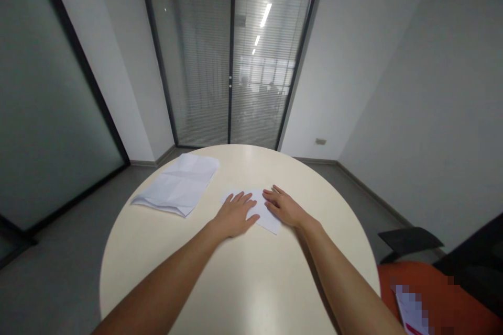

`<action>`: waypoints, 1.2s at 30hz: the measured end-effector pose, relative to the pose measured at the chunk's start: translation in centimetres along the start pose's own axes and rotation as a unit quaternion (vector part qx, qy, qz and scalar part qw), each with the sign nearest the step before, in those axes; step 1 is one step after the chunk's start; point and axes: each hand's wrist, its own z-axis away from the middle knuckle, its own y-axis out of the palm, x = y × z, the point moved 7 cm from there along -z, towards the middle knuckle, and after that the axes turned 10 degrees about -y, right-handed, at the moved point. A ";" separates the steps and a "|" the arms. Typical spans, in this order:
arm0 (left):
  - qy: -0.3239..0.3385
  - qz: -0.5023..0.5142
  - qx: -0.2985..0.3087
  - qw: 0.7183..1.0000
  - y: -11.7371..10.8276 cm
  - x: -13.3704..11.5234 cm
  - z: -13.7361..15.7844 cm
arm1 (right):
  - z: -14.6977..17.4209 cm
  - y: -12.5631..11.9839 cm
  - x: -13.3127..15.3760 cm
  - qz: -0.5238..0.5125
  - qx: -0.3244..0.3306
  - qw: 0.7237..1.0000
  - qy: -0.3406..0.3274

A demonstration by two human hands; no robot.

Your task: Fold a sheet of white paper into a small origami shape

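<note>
A small white sheet of paper (pixel 259 208) lies on the round cream table (pixel 251 277), partly covered by both hands. My left hand (pixel 234 215) rests flat on its left part with the fingers spread. On the right side of the sheet, my right hand (pixel 286 207) lies palm down, fingers stretched out and slightly bent. Neither hand grips anything. The sheet's lower right corner shows between the hands; its left edge is mostly hidden under my left hand.
A stack of larger creased white paper (pixel 178 183) lies at the table's back left. To the right stands an orange chair (pixel 436 293) with a black armrest (pixel 411 241) and a partly blurred item on its seat. Glass panels with blinds (pixel 204 63) rise behind the table.
</note>
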 end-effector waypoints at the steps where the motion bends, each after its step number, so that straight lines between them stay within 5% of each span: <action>1: -0.015 -0.005 -0.006 1.000 -0.1 0.3 -0.1 | 0.0 0.0 0.1 0.000 0.001 1.000 -0.003; 8: -0.083 -0.037 -0.067 0.994 -0.7 1.1 -0.1 | 0.7 0.1 -1.7 0.043 -0.008 0.997 0.059; 16: 0.005 -0.015 -0.079 0.997 -0.5 0.0 -0.1 | 1.0 -0.5 -2.2 0.063 -0.024 0.986 0.151; 25: -0.001 0.013 -0.051 0.999 0.3 0.4 -0.3 | 1.4 -1.3 -2.4 0.010 -0.041 0.978 0.206; 36: 0.082 0.041 -0.011 0.996 0.0 -0.9 0.0 | 1.4 -1.0 -2.9 -0.028 -0.064 0.976 0.208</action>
